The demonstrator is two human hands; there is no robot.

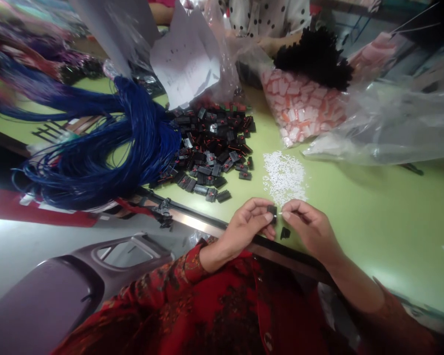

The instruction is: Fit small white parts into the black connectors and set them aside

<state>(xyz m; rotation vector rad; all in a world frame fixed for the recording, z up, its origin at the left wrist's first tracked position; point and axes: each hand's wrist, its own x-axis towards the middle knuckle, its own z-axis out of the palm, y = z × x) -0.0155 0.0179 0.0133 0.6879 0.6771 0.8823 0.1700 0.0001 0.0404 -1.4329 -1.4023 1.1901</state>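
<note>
Near the table's front edge, my left hand [252,223] grips a black connector housing [272,213] between thumb and fingers. Close beside it on the right, my right hand [308,224] pinches a tiny white plastic piece [280,213] at the housing's side. Whether the piece touches the housing I cannot tell. A small black part [285,233] lies on the table just below and between my hands. Beyond my fingers spreads a pile of tiny white pieces [285,175]. To the left of that pile lies a heap of black connector housings [218,148], some with red marks.
A thick bundle of blue wires [133,133] covers the left of the green table [370,212]. Clear bags [403,123] and a bag of orange and white parts [303,106] lie at the back right. Papers [187,61] lean behind the heap. A chair [48,301] stands lower left.
</note>
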